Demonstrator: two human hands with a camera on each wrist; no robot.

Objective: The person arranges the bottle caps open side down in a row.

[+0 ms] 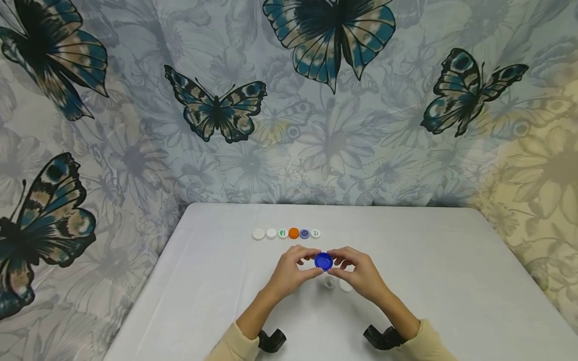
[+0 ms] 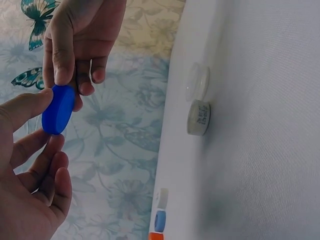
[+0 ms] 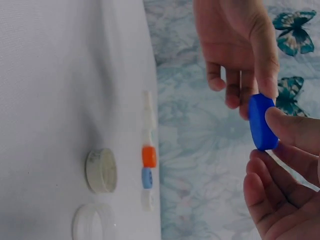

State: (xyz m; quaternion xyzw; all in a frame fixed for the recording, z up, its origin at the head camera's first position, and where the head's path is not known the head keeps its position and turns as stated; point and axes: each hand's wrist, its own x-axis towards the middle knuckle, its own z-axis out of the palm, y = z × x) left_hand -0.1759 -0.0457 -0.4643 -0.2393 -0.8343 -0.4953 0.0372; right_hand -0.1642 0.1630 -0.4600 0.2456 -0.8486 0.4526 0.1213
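Note:
A round blue bottle cap [image 1: 323, 261] is held up above the white table between both hands. My left hand [image 1: 292, 271] pinches its left edge with thumb and fingertips. From the other side, my right hand [image 1: 356, 271] pinches the right edge the same way. In the left wrist view the blue cap [image 2: 58, 110] shows edge-on, clear of the table. Just below the hands lie two pale caps: a whitish one with printing on its side [image 2: 199, 118] and a clear one [image 2: 198, 81].
Along the far part of the table [image 1: 203, 281] runs a row of caps: several white ones [image 1: 259, 234], an orange one [image 1: 294, 233] and a light blue one [image 1: 304, 233]. Behind the table hangs a butterfly-patterned cloth [image 1: 334, 150]. Black wrist mounts [image 1: 272, 342] sit at both sleeves.

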